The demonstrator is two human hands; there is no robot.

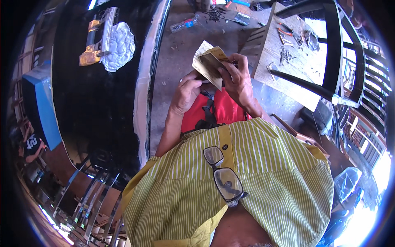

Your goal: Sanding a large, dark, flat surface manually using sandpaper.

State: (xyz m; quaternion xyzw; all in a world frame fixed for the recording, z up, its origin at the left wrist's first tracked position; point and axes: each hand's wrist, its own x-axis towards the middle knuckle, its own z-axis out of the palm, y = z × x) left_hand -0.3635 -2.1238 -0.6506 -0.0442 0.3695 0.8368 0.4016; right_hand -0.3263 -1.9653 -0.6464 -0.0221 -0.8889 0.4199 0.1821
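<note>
In front of my red trousers (225,105), both hands hold a folded sheet of sandpaper (207,64), pale yellow with faint print on one face and grey-brown on another. My right hand (238,80) is closed on its right side, fingers bent over the top edge. At the lower left, the thumb and fingers of my left hand (187,91) pinch the sheet; some fingertips are hidden behind it. To the left stretches a large glossy black panel (98,107) with a pale, rough edge, apart from both hands.
A metal tool with yellow parts (92,51) lies beside crumpled silver wrapping (119,47) on the panel. At right, a wooden board (265,57) bears pliers (284,32) and scattered nails (286,55), with a black frame (331,53) over it. A plastic bottle (184,24) lies on the floor.
</note>
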